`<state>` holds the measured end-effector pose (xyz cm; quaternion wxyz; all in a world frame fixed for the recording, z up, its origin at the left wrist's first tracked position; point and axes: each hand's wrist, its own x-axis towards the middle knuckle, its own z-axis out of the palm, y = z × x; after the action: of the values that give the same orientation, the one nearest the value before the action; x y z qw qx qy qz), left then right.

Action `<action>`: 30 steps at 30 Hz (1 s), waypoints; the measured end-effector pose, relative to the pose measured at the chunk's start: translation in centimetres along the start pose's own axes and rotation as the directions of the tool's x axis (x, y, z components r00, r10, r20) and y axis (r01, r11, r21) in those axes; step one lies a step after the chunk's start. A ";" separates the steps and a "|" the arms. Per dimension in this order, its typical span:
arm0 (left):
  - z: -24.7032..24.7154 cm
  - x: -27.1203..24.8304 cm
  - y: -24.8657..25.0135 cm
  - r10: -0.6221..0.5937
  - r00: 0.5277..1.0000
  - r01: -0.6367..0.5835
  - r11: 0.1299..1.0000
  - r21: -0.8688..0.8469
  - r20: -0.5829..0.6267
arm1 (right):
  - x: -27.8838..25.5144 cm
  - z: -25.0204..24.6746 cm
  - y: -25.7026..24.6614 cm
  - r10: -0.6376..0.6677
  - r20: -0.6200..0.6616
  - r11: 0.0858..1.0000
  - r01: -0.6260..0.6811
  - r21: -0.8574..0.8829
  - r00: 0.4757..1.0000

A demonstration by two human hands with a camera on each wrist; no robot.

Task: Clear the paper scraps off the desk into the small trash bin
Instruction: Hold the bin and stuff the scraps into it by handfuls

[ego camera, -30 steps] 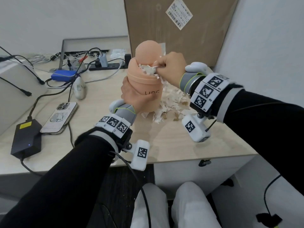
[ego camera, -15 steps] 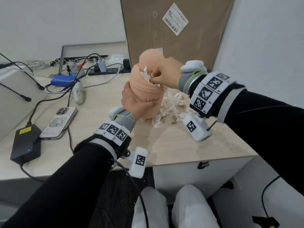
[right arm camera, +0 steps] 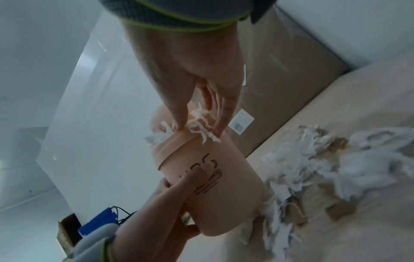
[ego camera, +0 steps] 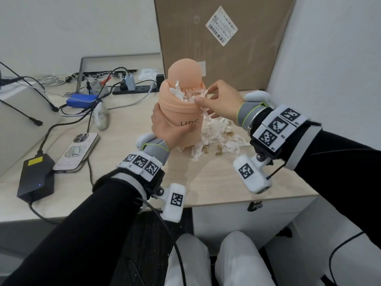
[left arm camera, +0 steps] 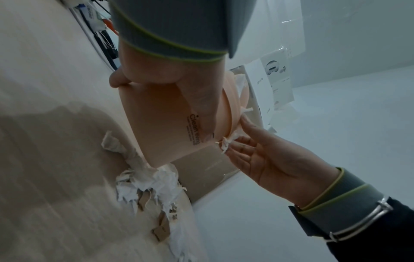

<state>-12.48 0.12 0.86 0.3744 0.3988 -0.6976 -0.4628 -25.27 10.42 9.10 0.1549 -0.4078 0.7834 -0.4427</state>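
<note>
Compared with half a second ago, the right hand (ego camera: pixel 221 102) has opened out at the mouth of the small trash bin (ego camera: pixel 181 112): its fingers, then bunched over a wad of paper, now lie nearly straight, the fingertips (right arm camera: pixel 218 130) pressing loose strips against the rim. White scraps show in and over the opening, some draped down the outside. This batch seems delivered but not fully tucked in, so a few strips may slip back out.

The left hand (ego camera: pixel 169 129) grips the bin around its lower body, fingers curled round the wall. The bin stands at the middle of the desk (ego camera: pixel 206 182), its long axis close to vertical and tipped slightly, mouth facing up and towards the right hand, with the domed lid (ego camera: pixel 184 74) raised behind the opening.

The remaining paper scraps (ego camera: pixel 214 135) lie heaped on the desk just beside the bin's base, so much of the clearing is judged still to do.
</note>
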 end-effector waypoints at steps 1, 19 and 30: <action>0.0 0.0 0.1 -0.001 1.000 0.001 1.000 0.009 -0.005 | -0.1 0.1 0.0 0.009 -0.014 0.998 -0.009 0.055 1.000; 0.4 -1.3 1.2 0.052 0.996 -0.064 0.984 0.166 0.078 | -0.6 0.5 -2.3 -0.120 0.212 0.931 0.184 -0.316 0.970; 0.2 -1.2 1.4 0.044 0.998 -0.051 0.991 0.125 0.054 | -2.0 -1.0 -2.2 -0.462 -0.073 0.778 0.365 -0.511 0.884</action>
<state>-12.45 1.57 1.94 0.3413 0.3928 -0.7442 -0.4187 -23.55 11.92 11.26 -0.1308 -0.5505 0.7705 -0.2936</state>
